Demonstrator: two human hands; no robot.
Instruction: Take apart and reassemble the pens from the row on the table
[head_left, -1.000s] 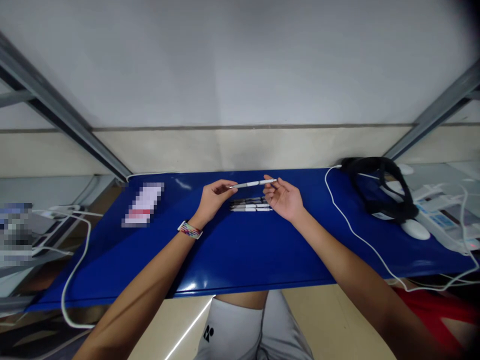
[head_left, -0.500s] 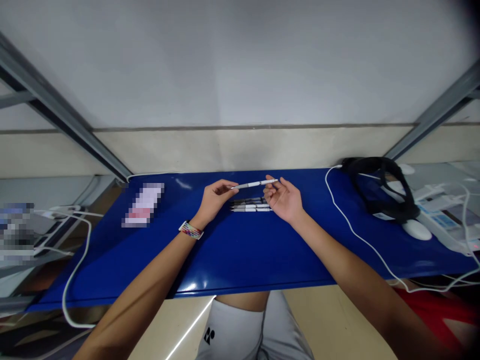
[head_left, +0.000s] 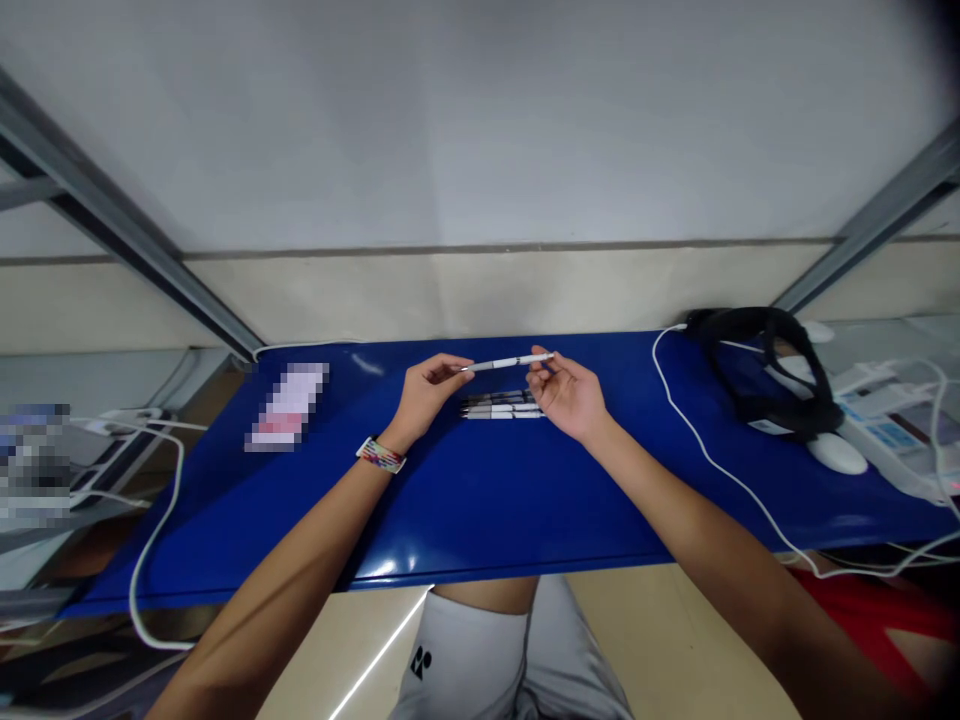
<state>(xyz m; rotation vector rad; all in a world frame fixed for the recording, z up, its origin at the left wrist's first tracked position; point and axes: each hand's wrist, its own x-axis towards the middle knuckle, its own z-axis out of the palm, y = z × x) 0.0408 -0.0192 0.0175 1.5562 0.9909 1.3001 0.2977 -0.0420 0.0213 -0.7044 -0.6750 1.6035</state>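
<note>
**Pen held end to end above the row**

The left hand point(head_left: 426, 390) pinched one end of a white pen point(head_left: 508, 362) between thumb and forefinger. The right hand point(head_left: 570, 395) closed its fingertips on the other end. Both hands were therefore clamped on the same pen, set apart by its length. It hung nearly level in the air, not touching the blue table point(head_left: 487, 510), over the middle of the table and towards its far edge. Directly below it a row of pens point(head_left: 501, 406) lay side by side on the surface, between the two hands.

The step in hand looked like work on the pen itself, gripped at both ends as for twisting, pulling apart or checking. Any further handling would probably need one hand to hold firm while the other worked its end. It would also need the pen kept clear of the row beneath.

A white cable point(head_left: 712, 462) trailed across the right part of the table. A black strap point(head_left: 772, 370) lay by the far right corner.

Against the frame a second earlier, very little differed. The pen sat at the same place and slant. The right fingers had curled somewhat closer on its end, and the view had tipped slightly, so everything on the table sat a little higher in the picture.
</note>
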